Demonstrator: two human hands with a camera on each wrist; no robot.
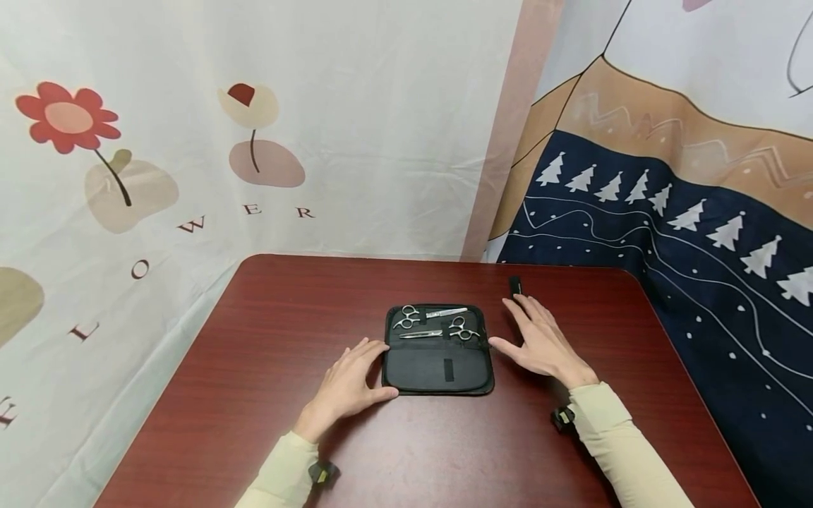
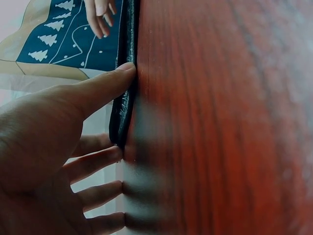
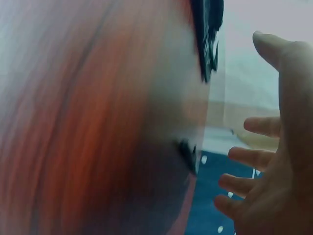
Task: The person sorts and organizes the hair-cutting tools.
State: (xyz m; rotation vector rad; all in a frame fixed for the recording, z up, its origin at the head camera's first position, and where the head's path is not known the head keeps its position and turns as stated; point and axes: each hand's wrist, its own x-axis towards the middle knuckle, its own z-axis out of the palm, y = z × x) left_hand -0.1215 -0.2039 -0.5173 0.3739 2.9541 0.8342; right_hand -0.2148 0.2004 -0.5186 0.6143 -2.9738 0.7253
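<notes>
A black zip case [image 1: 438,370] lies spread flat on the table. Two silver pairs of hairdressing scissors are in its far half: one pair of scissors [image 1: 444,312] at the back, another pair of scissors [image 1: 422,334] just nearer. My left hand [image 1: 346,381] touches the case's left side, thumb at the near left corner and fingers extended along the edge. In the left wrist view the thumb rests against the case's dark rim [image 2: 128,98]. Beside the right edge, my right hand [image 1: 540,339] hovers with fingers spread, holding nothing.
A small black object [image 1: 515,285] lies on the table beyond the right fingertips; its kind cannot be made out. The reddish-brown wooden table [image 1: 286,296] has rounded far corners. Printed curtains, one with a flower [image 1: 68,118], hang behind and to the right.
</notes>
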